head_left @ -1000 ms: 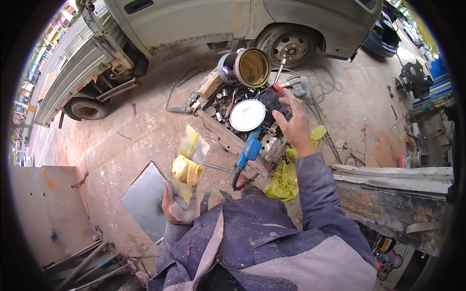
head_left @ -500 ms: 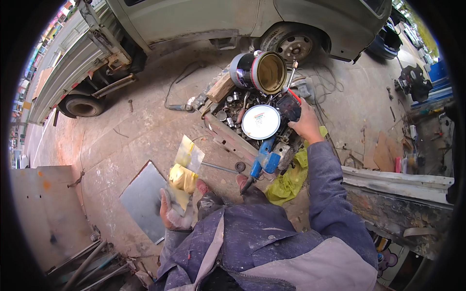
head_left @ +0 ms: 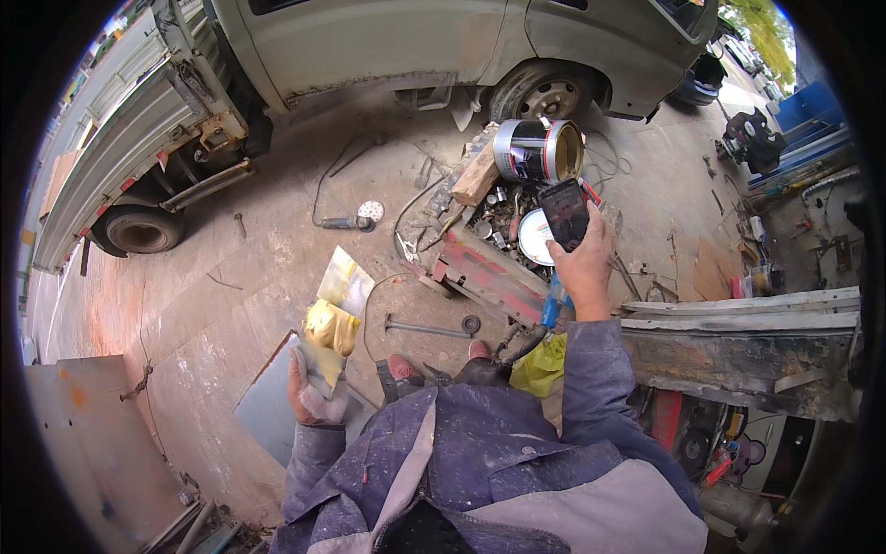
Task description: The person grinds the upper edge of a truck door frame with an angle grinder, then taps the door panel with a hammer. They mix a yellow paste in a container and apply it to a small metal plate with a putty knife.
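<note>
Head view: the right hand (head_left: 583, 263) is wrapped around a dark phone (head_left: 565, 212), held up at about 1 o'clock over a cluttered red toolbox (head_left: 484, 274) and a tipped paint can (head_left: 538, 150). The left hand (head_left: 314, 392), down at 8 o'clock, grips a flat scraper (head_left: 334, 309) loaded with yellow putty above a grey metal sheet (head_left: 268, 411) on the ground.

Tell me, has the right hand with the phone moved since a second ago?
Yes. The right hand has lifted the phone off the white round lid it was down at, and now holds it up just below the tipped can.
</note>
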Tool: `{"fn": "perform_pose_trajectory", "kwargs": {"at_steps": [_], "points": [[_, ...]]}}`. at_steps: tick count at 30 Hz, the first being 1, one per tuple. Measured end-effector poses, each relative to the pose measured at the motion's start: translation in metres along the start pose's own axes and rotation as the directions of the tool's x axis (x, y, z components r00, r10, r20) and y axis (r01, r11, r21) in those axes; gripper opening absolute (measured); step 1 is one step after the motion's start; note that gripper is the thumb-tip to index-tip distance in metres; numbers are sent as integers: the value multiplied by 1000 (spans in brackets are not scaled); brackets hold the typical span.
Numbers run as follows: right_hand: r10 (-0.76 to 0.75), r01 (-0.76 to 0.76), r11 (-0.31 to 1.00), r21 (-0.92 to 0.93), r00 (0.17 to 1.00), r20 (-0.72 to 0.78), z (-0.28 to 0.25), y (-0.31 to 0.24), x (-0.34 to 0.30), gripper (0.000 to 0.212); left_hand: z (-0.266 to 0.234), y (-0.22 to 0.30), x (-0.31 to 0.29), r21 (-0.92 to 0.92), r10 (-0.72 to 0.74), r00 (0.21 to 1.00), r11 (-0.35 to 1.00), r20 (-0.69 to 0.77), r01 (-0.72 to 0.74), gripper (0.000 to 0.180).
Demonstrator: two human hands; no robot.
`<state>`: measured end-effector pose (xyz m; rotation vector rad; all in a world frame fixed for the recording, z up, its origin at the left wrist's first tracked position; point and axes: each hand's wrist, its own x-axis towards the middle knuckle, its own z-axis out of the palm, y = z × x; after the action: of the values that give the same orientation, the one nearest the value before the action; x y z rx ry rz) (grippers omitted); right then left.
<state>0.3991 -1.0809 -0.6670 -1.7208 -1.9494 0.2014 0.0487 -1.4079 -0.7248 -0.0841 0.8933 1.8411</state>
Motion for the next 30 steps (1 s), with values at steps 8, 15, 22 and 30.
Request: {"fn": "perform_pose_trajectory", "kwargs": {"at_steps": [8, 15, 22, 30], "points": [[-29, 14, 989, 146, 995, 98, 77, -66, 9, 115, -7, 53, 23, -80, 108, 994, 991, 20, -106, 50], [100, -117, 981, 154, 988, 117, 126, -102, 5, 115, -9, 70, 61, -31, 85, 995, 996, 49, -83, 56], [-201, 230, 888, 398, 973, -113, 97, -192, 43, 113, 16, 129, 138, -29, 122, 945, 993, 304, -119, 62], [-415, 517, 721, 462, 855, -311, 30, -278, 91, 115, 64, 179, 247, 32, 203, 956, 976, 211, -215, 62]]}}
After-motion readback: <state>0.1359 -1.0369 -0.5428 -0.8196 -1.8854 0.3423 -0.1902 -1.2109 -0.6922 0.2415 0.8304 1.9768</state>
